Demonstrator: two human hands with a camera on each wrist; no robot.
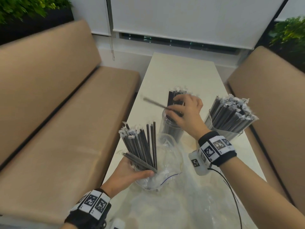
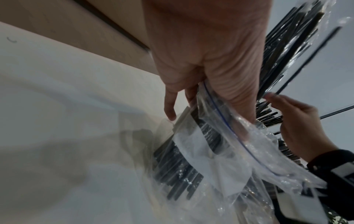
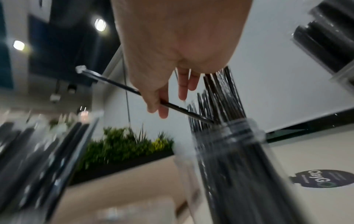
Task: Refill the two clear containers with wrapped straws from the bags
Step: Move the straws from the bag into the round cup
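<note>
My left hand (image 1: 132,172) grips a fanned bunch of black wrapped straws (image 1: 142,144) together with the mouth of a clear zip bag (image 1: 165,169) at the table's near left. My right hand (image 1: 184,111) pinches a single wrapped straw (image 1: 156,104) slanting left, its lower end at the mouth of a clear round container (image 1: 171,128) that holds several straws. In the right wrist view the thumb and fingers (image 3: 162,109) pinch that straw (image 3: 114,83) above the container (image 3: 239,136). A second clear container (image 1: 231,119), at the right, is packed with straws.
The long white table (image 1: 181,71) runs away from me between two tan benches (image 1: 57,113) (image 1: 272,96). More clear plastic bags (image 1: 173,209) lie crumpled on the near end. A black cable (image 1: 231,190) hangs from my right wristband. Green plants (image 1: 290,33) stand behind the benches.
</note>
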